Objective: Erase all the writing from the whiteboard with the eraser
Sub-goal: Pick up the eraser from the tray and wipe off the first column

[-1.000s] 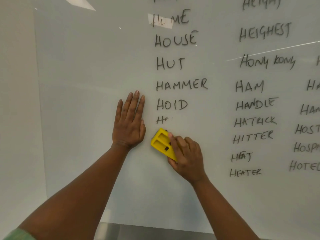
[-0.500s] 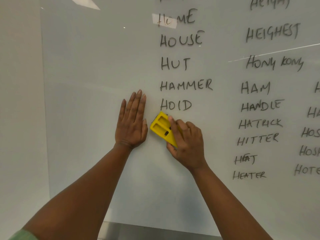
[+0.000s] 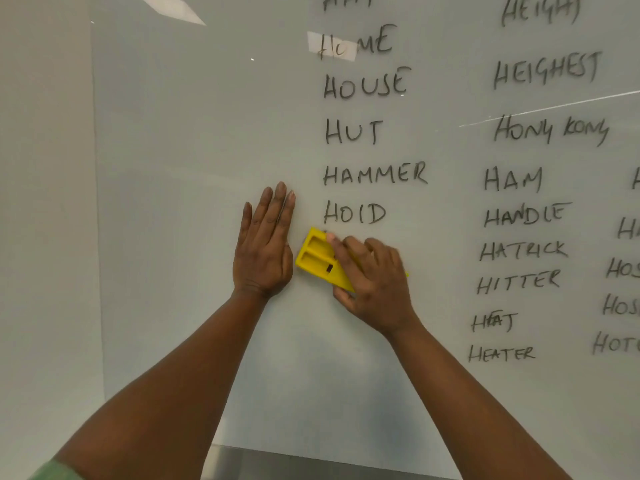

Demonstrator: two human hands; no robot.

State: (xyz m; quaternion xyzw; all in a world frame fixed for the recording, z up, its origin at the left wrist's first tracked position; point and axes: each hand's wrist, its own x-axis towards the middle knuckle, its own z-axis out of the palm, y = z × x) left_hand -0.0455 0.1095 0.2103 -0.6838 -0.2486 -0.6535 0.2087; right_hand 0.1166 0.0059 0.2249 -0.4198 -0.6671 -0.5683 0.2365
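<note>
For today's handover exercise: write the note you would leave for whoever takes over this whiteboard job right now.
Left hand: flat on the whiteboard, fingers straight.
Right hand: grips the yellow eraser, pressed to the board just under HOID.
Done: the board below the eraser in the left column shows no writing.
Left: HOID, HAMMER and the words above, plus the columns to the right.

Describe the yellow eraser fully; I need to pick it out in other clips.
The eraser is a bright yellow block, plastic by its look, with two recessed rectangular pockets and a small dark slot on its back. It lies tilted against the whiteboard, just below the word HOID. The right hand grips its lower right part and hides it. The left hand lies flat beside it, not touching.
</note>
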